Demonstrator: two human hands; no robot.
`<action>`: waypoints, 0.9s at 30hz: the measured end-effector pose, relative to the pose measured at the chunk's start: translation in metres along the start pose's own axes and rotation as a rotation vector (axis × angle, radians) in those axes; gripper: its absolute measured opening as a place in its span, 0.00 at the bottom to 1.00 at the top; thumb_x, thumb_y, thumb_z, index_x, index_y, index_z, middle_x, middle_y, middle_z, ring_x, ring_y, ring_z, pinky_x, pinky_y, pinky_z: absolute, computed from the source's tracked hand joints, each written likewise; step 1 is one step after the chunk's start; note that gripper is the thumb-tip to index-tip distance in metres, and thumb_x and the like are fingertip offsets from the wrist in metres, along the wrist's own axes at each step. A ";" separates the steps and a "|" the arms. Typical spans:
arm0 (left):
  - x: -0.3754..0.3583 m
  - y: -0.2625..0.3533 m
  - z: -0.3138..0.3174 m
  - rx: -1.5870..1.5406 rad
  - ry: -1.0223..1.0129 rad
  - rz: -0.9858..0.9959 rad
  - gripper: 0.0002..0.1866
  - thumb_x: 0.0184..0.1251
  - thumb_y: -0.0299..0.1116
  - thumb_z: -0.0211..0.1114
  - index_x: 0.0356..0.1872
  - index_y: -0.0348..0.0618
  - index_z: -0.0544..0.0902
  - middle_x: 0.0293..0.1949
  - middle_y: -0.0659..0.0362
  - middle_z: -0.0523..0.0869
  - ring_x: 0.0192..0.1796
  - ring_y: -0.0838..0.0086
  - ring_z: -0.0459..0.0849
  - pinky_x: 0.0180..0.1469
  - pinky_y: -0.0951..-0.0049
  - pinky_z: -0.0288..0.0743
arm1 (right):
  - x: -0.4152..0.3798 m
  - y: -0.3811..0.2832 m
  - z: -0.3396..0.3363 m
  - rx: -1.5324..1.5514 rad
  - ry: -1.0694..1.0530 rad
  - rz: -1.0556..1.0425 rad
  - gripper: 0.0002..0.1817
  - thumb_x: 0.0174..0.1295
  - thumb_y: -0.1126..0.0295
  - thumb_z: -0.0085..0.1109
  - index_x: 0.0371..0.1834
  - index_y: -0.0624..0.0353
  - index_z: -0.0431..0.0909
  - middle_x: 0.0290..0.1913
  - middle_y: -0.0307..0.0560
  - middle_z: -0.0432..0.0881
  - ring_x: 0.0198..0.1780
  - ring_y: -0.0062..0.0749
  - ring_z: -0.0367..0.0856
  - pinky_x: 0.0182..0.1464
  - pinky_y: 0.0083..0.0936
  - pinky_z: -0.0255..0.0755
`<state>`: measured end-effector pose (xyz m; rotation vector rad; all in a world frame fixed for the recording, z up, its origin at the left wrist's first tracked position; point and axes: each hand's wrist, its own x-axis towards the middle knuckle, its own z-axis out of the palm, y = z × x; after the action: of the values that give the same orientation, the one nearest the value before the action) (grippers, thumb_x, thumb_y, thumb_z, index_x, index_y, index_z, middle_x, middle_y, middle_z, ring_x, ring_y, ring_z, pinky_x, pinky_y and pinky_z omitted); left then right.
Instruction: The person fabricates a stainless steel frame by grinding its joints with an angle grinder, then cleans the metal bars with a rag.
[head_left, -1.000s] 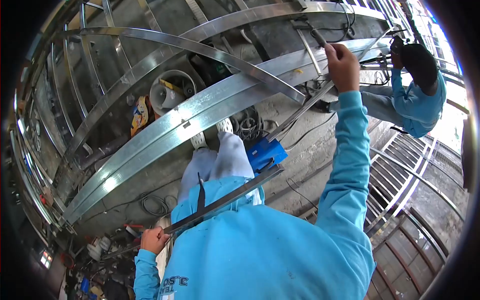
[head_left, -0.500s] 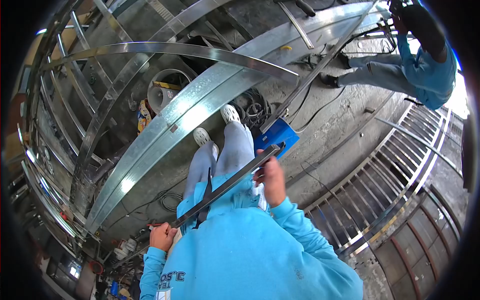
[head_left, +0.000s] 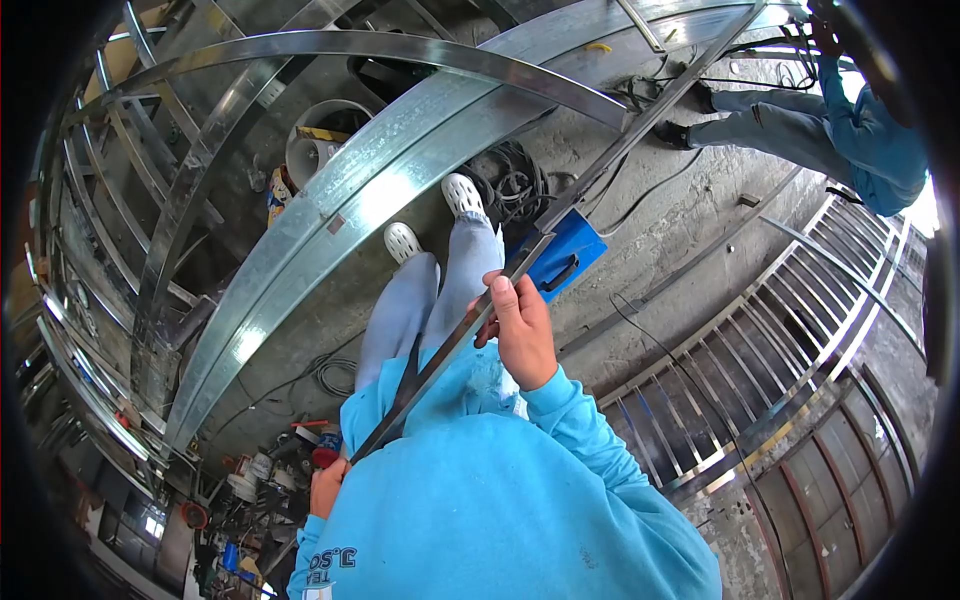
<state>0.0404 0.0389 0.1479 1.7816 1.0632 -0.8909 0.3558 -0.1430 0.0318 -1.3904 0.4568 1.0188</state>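
Observation:
A dark, straight metal bar [head_left: 447, 352] lies slantwise across my front. My right hand [head_left: 522, 335] is closed around its upper part, with the thumb on top. Lower down, beside my sleeve, my left hand [head_left: 328, 487] grips the bar's near end and is partly hidden. The bar's far end overlaps the near end of a long metal tube [head_left: 650, 125] in this view. Just past my right hand stands a blue box [head_left: 565, 262] with a black handle.
A wide curved sheet-metal piece [head_left: 300, 245] spans the floor ahead. Curved metal frames [head_left: 215, 125] stand at left, a barred railing [head_left: 740, 345] at right. A white bucket [head_left: 305, 155] and coiled cables [head_left: 515, 180] lie beyond. Another person [head_left: 780, 125] stands upper right.
The bar has moved forward and steepened, its far end now at the long tube. My right hand has moved up and left with it; my left hand sits slightly lower.

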 end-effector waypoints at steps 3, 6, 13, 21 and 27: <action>-0.010 0.002 0.005 -0.032 0.008 0.035 0.14 0.58 0.29 0.62 0.24 0.34 0.66 0.18 0.44 0.68 0.21 0.47 0.70 0.25 0.57 0.61 | -0.001 -0.002 -0.002 0.018 -0.015 0.014 0.22 0.76 0.50 0.47 0.53 0.60 0.70 0.34 0.47 0.82 0.24 0.24 0.77 0.26 0.22 0.74; -0.013 0.023 -0.004 0.045 -0.013 -0.046 0.13 0.59 0.29 0.62 0.24 0.34 0.66 0.18 0.45 0.68 0.21 0.49 0.68 0.25 0.60 0.61 | -0.001 -0.005 -0.002 0.038 -0.027 0.024 0.22 0.75 0.49 0.47 0.52 0.60 0.70 0.34 0.47 0.82 0.23 0.23 0.76 0.26 0.21 0.74; -0.019 0.016 -0.005 -0.028 -0.063 -0.073 0.12 0.58 0.31 0.62 0.26 0.35 0.68 0.21 0.44 0.72 0.24 0.45 0.72 0.27 0.59 0.64 | 0.004 -0.009 -0.001 -0.013 -0.035 0.055 0.23 0.74 0.48 0.50 0.51 0.59 0.71 0.34 0.47 0.82 0.21 0.22 0.76 0.25 0.21 0.74; -0.016 0.020 0.004 0.000 -0.101 -0.066 0.11 0.57 0.31 0.62 0.28 0.35 0.71 0.25 0.40 0.77 0.31 0.38 0.76 0.31 0.54 0.67 | 0.005 -0.007 -0.008 -0.002 -0.032 0.090 0.21 0.72 0.50 0.54 0.49 0.59 0.72 0.32 0.45 0.83 0.22 0.19 0.76 0.24 0.18 0.73; -0.022 0.011 0.009 0.012 -0.011 -0.111 0.09 0.58 0.29 0.61 0.27 0.36 0.70 0.23 0.42 0.76 0.29 0.40 0.77 0.29 0.57 0.67 | 0.007 -0.011 -0.006 0.029 -0.046 0.070 0.22 0.72 0.51 0.56 0.50 0.61 0.74 0.32 0.45 0.83 0.23 0.19 0.76 0.24 0.18 0.73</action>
<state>0.0412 0.0214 0.1671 1.7388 1.1607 -0.9749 0.3695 -0.1450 0.0317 -1.3301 0.4871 1.0951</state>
